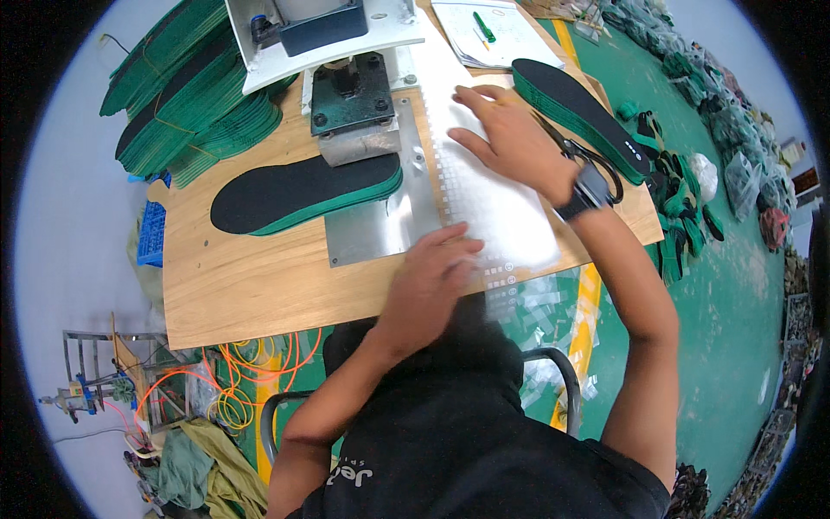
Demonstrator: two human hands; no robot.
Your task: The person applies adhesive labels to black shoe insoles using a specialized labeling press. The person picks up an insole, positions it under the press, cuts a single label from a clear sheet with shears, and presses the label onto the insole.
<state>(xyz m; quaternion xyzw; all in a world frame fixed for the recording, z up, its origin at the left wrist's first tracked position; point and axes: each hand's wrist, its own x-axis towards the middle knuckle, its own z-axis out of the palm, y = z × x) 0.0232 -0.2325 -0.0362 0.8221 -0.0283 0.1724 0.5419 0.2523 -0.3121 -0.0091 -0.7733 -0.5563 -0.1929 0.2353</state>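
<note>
A long white translucent sheet [510,221] with rows of small printed marks lies along the wooden table and hangs over its near edge. Over its far part is my right hand [519,143], thumb and fingers apart, a dark watch on the wrist. My left hand [428,281] is at the sheet's near left edge; its fingers are smeared by motion, and their grip is unclear. To the left, a black and green insole [298,192] has one end under the block of a press [354,104], over a metal plate [380,229].
Another insole [575,112] and black-handled scissors [596,160] lie right of the sheet. Bundled insoles [199,104] are stacked at the far left. Behind sits a paper pad [510,43] with a green pen [483,28]. Orange hoses [233,381] and film scraps [540,307] are below the table.
</note>
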